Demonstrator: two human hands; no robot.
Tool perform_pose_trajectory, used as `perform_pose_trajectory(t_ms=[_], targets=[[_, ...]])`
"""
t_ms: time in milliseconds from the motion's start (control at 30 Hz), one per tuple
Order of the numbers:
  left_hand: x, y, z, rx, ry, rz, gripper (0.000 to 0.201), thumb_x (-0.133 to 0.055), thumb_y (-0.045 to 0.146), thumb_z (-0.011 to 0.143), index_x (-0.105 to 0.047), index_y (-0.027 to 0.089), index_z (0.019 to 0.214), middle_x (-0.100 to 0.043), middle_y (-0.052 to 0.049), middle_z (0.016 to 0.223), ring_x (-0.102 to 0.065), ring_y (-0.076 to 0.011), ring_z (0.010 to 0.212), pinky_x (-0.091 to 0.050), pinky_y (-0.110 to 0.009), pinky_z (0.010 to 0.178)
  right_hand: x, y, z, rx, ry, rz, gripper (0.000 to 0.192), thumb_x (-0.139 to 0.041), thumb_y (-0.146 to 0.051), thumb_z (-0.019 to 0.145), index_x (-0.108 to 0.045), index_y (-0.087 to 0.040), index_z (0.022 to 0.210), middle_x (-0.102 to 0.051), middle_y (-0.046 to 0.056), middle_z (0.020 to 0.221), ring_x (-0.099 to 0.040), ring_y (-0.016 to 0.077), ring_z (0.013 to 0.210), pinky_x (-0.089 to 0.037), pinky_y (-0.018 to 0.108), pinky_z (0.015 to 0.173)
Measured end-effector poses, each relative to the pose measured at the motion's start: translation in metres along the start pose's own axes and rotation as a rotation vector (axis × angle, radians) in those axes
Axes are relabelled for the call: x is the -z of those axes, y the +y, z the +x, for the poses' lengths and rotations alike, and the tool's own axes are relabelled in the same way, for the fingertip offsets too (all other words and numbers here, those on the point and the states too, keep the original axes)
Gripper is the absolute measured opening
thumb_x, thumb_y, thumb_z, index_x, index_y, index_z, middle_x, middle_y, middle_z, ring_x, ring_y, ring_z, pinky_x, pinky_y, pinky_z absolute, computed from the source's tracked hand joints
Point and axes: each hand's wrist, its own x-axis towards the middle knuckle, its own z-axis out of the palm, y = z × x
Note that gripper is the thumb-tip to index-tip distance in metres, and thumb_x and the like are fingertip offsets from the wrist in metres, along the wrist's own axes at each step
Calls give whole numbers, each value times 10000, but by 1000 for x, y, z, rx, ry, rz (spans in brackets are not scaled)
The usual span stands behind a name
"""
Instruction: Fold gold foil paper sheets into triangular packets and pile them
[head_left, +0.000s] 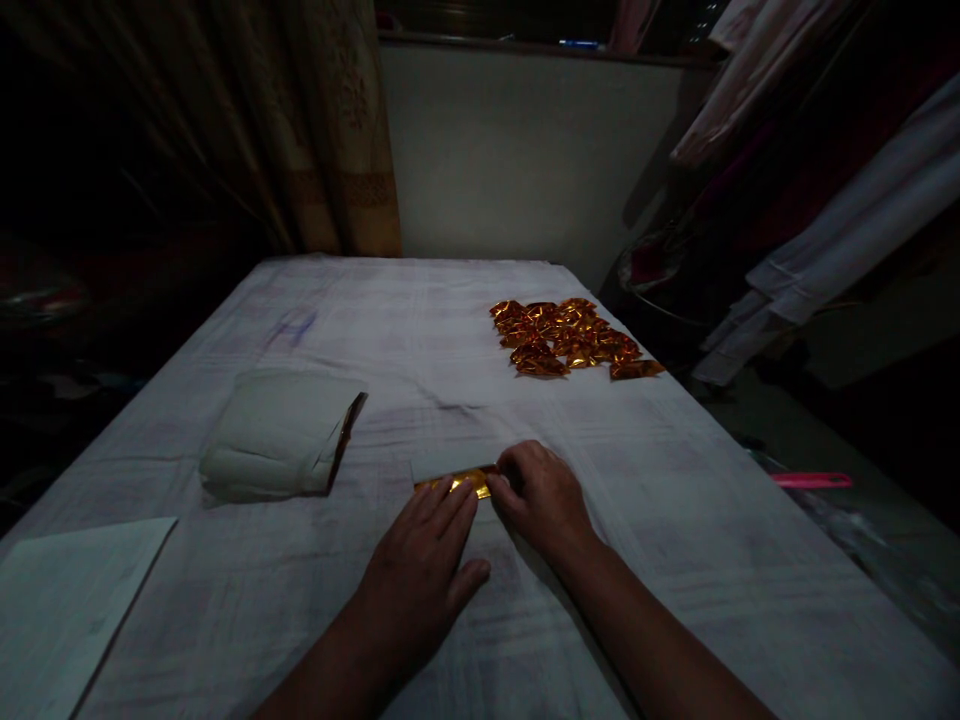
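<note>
Dim room around us, a pale cloth (465, 330) covering the table and serving as our landmark. At its near left corner lies a sheet (67, 600); further in on the left sits a paper stack (277, 430). Near the cloth's middle front, our left hand (420, 570) lies flat, fingers together, pressing the gold foil (459, 484). Our right hand (540, 495) pinches the foil's right end with curled fingers. Toward the cloth's far right rests a pile of folded foils (570, 338).
</note>
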Motion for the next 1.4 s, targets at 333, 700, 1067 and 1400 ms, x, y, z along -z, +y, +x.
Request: perform_pose_trajectory(t_ms=[333, 700, 1067, 1400], targets=[[3, 0, 3, -12, -19, 20, 577, -562, 400, 983, -438, 145, 1486, -535, -138, 1507, -511, -303, 1384, -454, -504, 1141, 0, 0, -3, 30, -10, -1, 62, -588, -256, 923, -594, -223, 871, -638, 42, 862, -576, 216, 823, -392, 334, 755], [3, -1, 5, -28, -2, 29, 536, -562, 382, 978, -482, 128, 1443, -579, -154, 1458, -536, -297, 1350, -439, -493, 1140, -6, 1, -7, -5, 39, -142, 87, -627, -250, 931, -633, -214, 1010, -658, 111, 1213, -580, 281, 1119, -414, 413, 909], [1, 2, 11, 4, 5, -4, 500, -601, 373, 953, -532, 179, 1409, -564, -120, 1461, -517, -274, 1338, -402, -467, 1154, 12, -5, -29, 294, -228, -240, 447, -422, -353, 1039, -528, -228, 1456, -464, 106, 1564, -320, 322, 1488, -259, 566, 1169], [6, 3, 14, -8, -5, -20, 490, -572, 379, 972, -514, 190, 1420, -574, -111, 1453, -538, -272, 1320, -421, -459, 1133, 19, -6, -37, 285, -373, -230, 546, -397, -423, 1049, -386, -216, 1554, -389, 77, 1606, -273, 319, 1516, -209, 617, 1205]])
